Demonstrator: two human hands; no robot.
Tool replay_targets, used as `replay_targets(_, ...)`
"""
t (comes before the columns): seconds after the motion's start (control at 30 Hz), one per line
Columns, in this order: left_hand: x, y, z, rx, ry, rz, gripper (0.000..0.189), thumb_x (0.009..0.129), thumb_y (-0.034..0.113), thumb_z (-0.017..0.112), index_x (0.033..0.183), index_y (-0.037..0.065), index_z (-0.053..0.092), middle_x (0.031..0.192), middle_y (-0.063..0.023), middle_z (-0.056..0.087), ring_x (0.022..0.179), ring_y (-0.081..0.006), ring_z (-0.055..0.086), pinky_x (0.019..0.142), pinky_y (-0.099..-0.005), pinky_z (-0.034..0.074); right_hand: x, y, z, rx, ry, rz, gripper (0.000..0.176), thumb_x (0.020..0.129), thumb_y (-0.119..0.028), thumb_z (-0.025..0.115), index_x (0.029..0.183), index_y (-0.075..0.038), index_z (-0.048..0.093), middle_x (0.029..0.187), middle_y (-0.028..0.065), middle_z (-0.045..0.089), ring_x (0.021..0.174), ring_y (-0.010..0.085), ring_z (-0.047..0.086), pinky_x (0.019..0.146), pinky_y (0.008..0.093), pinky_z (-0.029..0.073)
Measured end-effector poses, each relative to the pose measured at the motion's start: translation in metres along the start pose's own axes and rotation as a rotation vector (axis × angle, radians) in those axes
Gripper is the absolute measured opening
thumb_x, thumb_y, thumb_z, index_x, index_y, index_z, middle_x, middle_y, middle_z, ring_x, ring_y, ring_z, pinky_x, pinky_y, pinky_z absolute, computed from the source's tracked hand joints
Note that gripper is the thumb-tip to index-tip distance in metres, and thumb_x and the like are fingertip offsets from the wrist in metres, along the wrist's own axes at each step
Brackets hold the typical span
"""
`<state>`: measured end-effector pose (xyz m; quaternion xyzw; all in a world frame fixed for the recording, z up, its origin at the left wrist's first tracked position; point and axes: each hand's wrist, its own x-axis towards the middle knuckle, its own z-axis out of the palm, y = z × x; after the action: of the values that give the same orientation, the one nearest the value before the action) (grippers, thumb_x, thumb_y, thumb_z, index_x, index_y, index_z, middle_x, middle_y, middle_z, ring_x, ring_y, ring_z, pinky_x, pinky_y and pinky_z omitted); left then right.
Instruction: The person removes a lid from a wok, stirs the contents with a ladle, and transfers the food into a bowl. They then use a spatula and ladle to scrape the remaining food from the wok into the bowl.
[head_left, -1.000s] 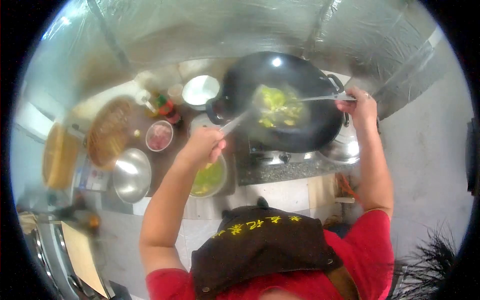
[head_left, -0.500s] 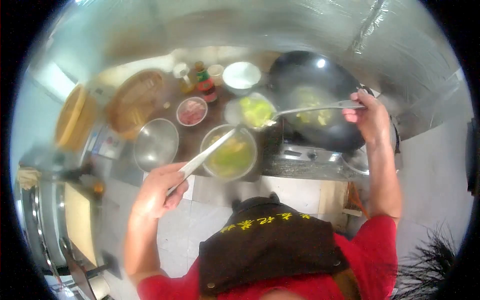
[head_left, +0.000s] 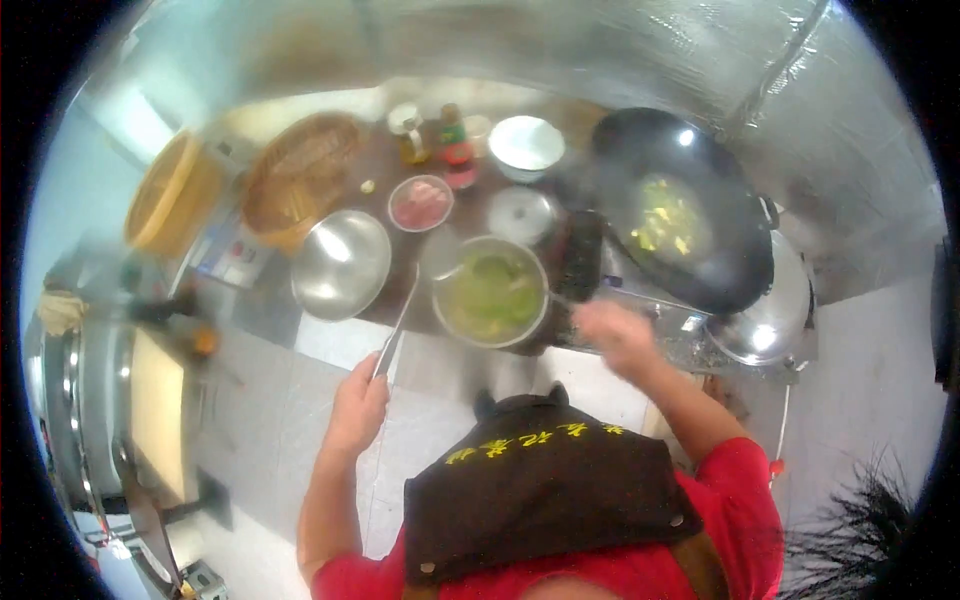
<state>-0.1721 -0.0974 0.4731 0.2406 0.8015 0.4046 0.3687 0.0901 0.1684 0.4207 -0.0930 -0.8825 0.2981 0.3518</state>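
Observation:
My left hand (head_left: 360, 405) is closed around the long metal handle of a utensil (head_left: 402, 322). Its far end reaches the left rim of the pot, where its shape blurs. My right hand (head_left: 620, 332), smeared by motion, is beside the pot's right side, closed on the grey handle of a ladle-like utensil (head_left: 560, 297). That utensil's head is not distinct among the greens. Cut green vegetables (head_left: 492, 290) lie in liquid in the round pot (head_left: 488, 344). Pale green pieces (head_left: 665, 215) are in the black wok (head_left: 725, 270) to the right.
A steel bowl (head_left: 342, 275) stands left of the pot. Behind are a bowl of pink meat (head_left: 420, 203), a sauce bottle (head_left: 457, 150), an oil jug (head_left: 408, 135), a white bowl (head_left: 526, 147) and a round lid-like metal piece (head_left: 521, 215). Wicker baskets (head_left: 300, 175) stand left; a metal lid (head_left: 765, 320) lies right.
My right hand has swung from over the wok down to the pot; the greens its utensil carried are no longer in the air. My left hand has lowered, its utensil now more upright.

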Motion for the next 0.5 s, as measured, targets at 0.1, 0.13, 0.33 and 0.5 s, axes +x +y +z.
replay_targets(0.1, 0.015, -0.020, 0.002, 0.115, 0.041, 0.164, 0.039, 0.088, 0.011, 0.043, 0.126, 0.002, 0.047, 0.063, 0.0034, 0.042, 0.048, -0.0035, 0.035, 0.041, -0.0189, 0.028, 0.001, -0.023, -0.023, -0.140, -0.080, -0.088, 0.011, 0.075, -0.005, 0.066, 0.087, -0.006, 0.065, 0.094, 0.0143, 0.065, 0.082, 0.0273, 0.064, 0.070, 0.0333, 0.053)
replay_targets(0.13, 0.019, -0.019, 0.005, 0.052, 0.046, 0.160, 0.039, 0.088, 0.011, 0.043, 0.126, 0.002, 0.046, 0.063, 0.0034, 0.042, 0.048, -0.0033, 0.035, 0.041, -0.0187, 0.028, -0.003, -0.025, -0.035, -0.111, -0.019, -0.064, 0.011, 0.076, -0.006, 0.066, 0.087, -0.006, 0.065, 0.094, 0.0144, 0.065, 0.083, 0.0271, 0.064, 0.070, 0.0332, 0.053)
replay_targets(0.33, 0.012, 0.037, 0.012, -0.435, -0.016, 0.023, 0.041, 0.090, 0.013, 0.043, 0.128, -0.001, 0.042, 0.064, 0.0036, 0.041, 0.044, -0.0035, 0.031, 0.038, -0.0183, 0.022, -0.009, -0.024, -0.129, -0.103, 0.554, 0.296, 0.017, 0.090, -0.009, 0.052, 0.091, 0.004, 0.063, 0.086, 0.0149, 0.066, 0.081, 0.0227, 0.063, 0.076, 0.0336, 0.049)
replay_targets(0.5, 0.017, 0.089, 0.032, -0.542, -0.121, 0.021, 0.040, 0.088, 0.012, 0.043, 0.125, -0.004, 0.046, 0.064, 0.0022, 0.042, 0.045, -0.0041, 0.033, 0.039, -0.0183, 0.023, -0.035, 0.075, -0.190, -0.240, 0.723, 0.569, 0.019, 0.092, -0.012, 0.053, 0.099, 0.004, 0.060, 0.084, 0.0124, 0.065, 0.080, 0.0174, 0.064, 0.073, 0.0282, 0.050)
